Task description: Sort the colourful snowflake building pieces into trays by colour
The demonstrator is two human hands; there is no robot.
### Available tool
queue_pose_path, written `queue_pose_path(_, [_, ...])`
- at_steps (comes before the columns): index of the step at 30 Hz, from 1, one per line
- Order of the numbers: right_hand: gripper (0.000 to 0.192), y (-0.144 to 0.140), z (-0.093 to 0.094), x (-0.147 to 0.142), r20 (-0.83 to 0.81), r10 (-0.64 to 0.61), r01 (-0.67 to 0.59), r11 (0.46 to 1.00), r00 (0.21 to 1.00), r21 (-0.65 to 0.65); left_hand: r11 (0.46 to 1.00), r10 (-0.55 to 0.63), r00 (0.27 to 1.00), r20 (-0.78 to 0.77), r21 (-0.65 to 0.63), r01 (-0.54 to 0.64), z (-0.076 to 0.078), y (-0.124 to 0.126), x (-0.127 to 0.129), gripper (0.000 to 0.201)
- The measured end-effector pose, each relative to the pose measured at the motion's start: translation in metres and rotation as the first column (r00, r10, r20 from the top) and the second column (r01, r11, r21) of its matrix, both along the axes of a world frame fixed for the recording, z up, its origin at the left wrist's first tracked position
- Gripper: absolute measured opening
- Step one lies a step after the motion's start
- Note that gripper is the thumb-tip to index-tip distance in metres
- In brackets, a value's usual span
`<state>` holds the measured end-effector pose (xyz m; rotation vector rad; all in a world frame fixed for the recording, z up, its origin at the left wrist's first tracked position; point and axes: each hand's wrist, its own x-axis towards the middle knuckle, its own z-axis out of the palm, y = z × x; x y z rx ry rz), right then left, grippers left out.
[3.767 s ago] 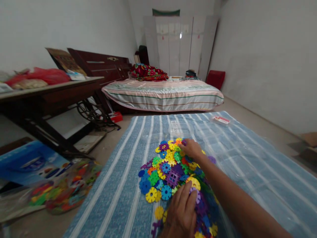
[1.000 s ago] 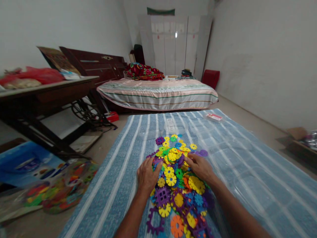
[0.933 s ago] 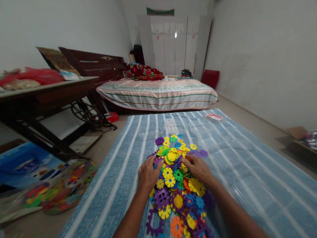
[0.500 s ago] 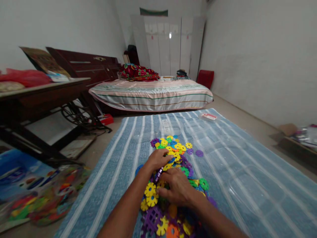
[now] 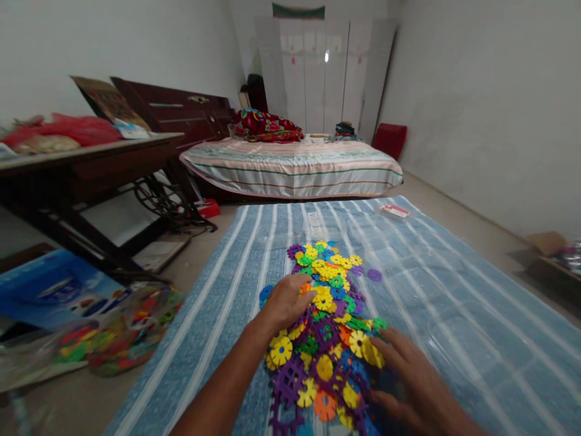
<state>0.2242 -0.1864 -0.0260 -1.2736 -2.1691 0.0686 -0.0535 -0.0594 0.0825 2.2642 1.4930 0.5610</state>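
Blue-and-white striped matting (image 5: 218, 339), covered by a clear plastic sheet (image 5: 454, 315), is lying across the bedroom floor and is carrying the whole heap, which keeps the small parts off the bare concrete. A pile of bright snowflake-shaped plastic pieces (image 5: 327, 315) is sitting near the middle of the mat's width, running from about mid-length down to its near edge; the pieces are overlapping loosely, flat discs and a few purple square frames, so they are spreading rather than stacking.

The left hand (image 5: 288, 300) is resting palm down on the pile's left flank with fingers spread and slightly curled, seemingly pressing or raking pieces; it is gripping nothing that can be seen. The right hand (image 5: 408, 381) is lying at the pile's near right corner, fingers wide and flat on the pieces, also closing on nothing. Placed on opposite flanks, the two hands are bracketing the heap.

One stray purple piece (image 5: 374, 275) is lying just beside the pile's far right edge. At the mat's far right corner a small red-and-white packet (image 5: 394, 210) is sitting. Off the left edge, a clear bag of more coloured pieces (image 5: 127, 333) is slumping on the floor near a blue box (image 5: 49, 293), beneath a dark wooden table (image 5: 91, 163). A striped bed (image 5: 290, 169) is standing beyond the far edge.
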Motion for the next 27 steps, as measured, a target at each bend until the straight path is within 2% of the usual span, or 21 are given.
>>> queue_pose_path(2, [0.084, -0.007, -0.014, 0.001, 0.014, 0.014, -0.014, 1.0, 1.0, -0.002, 1.0, -0.009, 0.998, -0.066, 0.024, 0.01, -0.005, 0.009, 0.008, 0.035])
queue_pose_path(4, [0.089, -0.009, -0.02, -0.007, 0.02, 0.009, -0.009, 1.0, 1.0, -0.015, 1.0, -0.01, 0.989, -0.148, 0.02, 0.013, -0.009, 0.019, 0.023, 0.042])
queue_pose_path(8, [0.079, -0.001, -0.016, -0.032, 0.031, -0.014, 0.014, 1.0, 0.999, -0.026, 0.995, -0.028, 0.959, -0.282, -0.096, 0.001, -0.016, 0.033, 0.054, 0.056])
queue_pose_path(10, [0.069, 0.008, -0.011, -0.042, 0.01, -0.035, 0.035, 0.999, 0.999, -0.016, 0.992, -0.082, 0.953, -0.293, -0.117, 0.05, -0.018, 0.036, 0.061, 0.051])
queue_pose_path(16, [0.047, 0.037, -0.002, -0.055, -0.14, -0.093, 0.091, 0.996, 0.986, -0.02, 0.978, -0.202, 0.937, -0.285, -0.107, 0.178, -0.008, 0.029, 0.048, 0.02])
queue_pose_path(19, [0.043, 0.053, 0.004, -0.056, -0.222, -0.123, 0.114, 0.992, 0.967, -0.052, 0.971, -0.23, 0.936, -0.266, -0.122, 0.204, 0.0, 0.017, 0.04, 0.016])
queue_pose_path(23, [0.034, 0.075, 0.018, -0.061, -0.326, -0.107, 0.059, 0.987, 0.939, -0.153, 0.978, -0.198, 0.956, -0.218, -0.116, 0.176, 0.003, -0.005, 0.033, 0.018])
queue_pose_path(27, [0.029, 0.096, 0.032, -0.076, -0.402, -0.131, 0.031, 0.969, 0.906, -0.246, 0.992, -0.117, 0.986, -0.116, -0.057, 0.111, -0.002, -0.03, 0.026, 0.017])
